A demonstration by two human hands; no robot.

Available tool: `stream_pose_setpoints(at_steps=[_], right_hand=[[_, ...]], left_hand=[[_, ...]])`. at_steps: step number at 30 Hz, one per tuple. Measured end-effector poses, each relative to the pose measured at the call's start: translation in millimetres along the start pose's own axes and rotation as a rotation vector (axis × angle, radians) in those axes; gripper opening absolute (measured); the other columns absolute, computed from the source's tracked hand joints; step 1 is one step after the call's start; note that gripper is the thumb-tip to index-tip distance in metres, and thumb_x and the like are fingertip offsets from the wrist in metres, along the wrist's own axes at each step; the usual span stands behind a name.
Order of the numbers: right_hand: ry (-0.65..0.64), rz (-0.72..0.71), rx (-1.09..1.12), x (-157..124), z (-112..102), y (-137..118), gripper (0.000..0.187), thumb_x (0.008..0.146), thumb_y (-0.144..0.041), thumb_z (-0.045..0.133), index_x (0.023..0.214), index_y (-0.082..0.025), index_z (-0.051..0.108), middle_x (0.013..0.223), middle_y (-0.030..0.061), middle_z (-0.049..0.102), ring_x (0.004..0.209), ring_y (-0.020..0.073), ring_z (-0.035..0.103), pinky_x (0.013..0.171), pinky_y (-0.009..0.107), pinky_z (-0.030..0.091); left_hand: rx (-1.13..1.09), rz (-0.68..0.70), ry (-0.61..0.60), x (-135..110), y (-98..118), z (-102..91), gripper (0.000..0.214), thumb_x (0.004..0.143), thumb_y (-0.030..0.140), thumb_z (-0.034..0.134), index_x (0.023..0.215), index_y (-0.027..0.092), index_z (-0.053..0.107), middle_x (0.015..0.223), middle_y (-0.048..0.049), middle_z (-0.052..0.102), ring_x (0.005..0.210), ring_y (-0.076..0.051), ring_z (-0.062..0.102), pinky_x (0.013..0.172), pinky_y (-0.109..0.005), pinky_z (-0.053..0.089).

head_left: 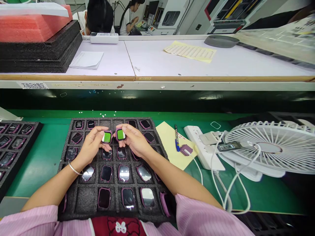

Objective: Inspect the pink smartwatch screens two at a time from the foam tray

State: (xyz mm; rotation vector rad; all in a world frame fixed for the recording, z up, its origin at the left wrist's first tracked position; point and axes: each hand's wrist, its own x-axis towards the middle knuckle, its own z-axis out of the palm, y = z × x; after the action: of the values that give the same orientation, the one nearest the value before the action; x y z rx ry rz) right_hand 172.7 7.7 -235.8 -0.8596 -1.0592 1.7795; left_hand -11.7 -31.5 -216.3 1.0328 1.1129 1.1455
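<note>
My left hand (94, 140) is closed on a purple smartwatch (106, 137) whose lit screen is green with a white part. A second purple smartwatch (120, 134), its screen also green and white, sits in the grip of my right hand (131, 137). Both are held side by side above a black foam tray (86, 198), screens facing up. Many of the tray's pockets hold purple-framed smartwatches with dark or reflecting screens, such as a smartwatch (104, 198) in the nearest row. My hands and forearms hide some pockets.
At right are a white fan (270, 147), a power strip (204, 147) with cables, a pen (177, 139), a purple charging puck (186, 149) and yellow paper (167, 141). Another watch tray (18, 147) lies left. A shelf (147, 62) with foam blocks (36, 49) spans the back; people sit beyond.
</note>
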Motion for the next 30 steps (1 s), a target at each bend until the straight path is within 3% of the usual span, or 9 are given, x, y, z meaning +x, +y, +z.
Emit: stream_pose_setpoints(at_steps=[4, 14, 25, 30], right_hand=[[-0.038, 0.011, 0.038, -1.0, -0.5, 0.1, 0.047, 0.078, -0.052, 0.081, 0.109, -0.022, 0.064, 0.086, 0.0020, 0.074, 0.055, 0.0132, 0.065, 0.053, 0.027, 0.048], [-0.084, -0.044, 0.043, -1.4, -1.0, 2.8, 0.054, 0.073, -0.018, 0.080, 0.122, -0.026, 0.059, 0.098, 0.0006, 0.069, 0.073, 0.0157, 0.070, 0.072, 0.033, 0.060], [-0.105, -0.062, 0.033, -2.5, -0.5, 2.3, 0.055, 0.068, -0.009, 0.069, 0.119, -0.027, 0.060, 0.101, 0.0006, 0.069, 0.074, 0.0147, 0.069, 0.074, 0.033, 0.059], [-0.038, -0.031, -0.021, -2.8, -1.5, 0.5, 0.035, 0.078, -0.027, 0.076, 0.110, -0.024, 0.062, 0.093, 0.0011, 0.071, 0.064, 0.0132, 0.068, 0.060, 0.027, 0.053]], left_hand=[[-0.019, 0.012, -0.003, 1.1, -0.8, -0.4, 0.041, 0.088, 0.042, 0.066, 0.120, 0.017, 0.057, 0.076, 0.0005, 0.067, 0.059, -0.015, 0.070, 0.057, -0.028, 0.060], [-0.019, 0.048, -0.025, 1.0, -0.8, 0.4, 0.057, 0.079, 0.019, 0.067, 0.135, 0.020, 0.053, 0.119, -0.0089, 0.069, 0.071, -0.012, 0.072, 0.071, -0.030, 0.062], [-0.036, 0.038, -0.029, 0.5, -0.3, -0.4, 0.066, 0.071, 0.012, 0.067, 0.135, 0.019, 0.055, 0.121, -0.0095, 0.069, 0.075, -0.015, 0.074, 0.076, -0.031, 0.062], [-0.079, -0.008, -0.028, -0.7, 1.6, -1.1, 0.047, 0.081, 0.028, 0.066, 0.127, 0.018, 0.060, 0.099, -0.0041, 0.071, 0.071, -0.017, 0.074, 0.069, -0.032, 0.062]])
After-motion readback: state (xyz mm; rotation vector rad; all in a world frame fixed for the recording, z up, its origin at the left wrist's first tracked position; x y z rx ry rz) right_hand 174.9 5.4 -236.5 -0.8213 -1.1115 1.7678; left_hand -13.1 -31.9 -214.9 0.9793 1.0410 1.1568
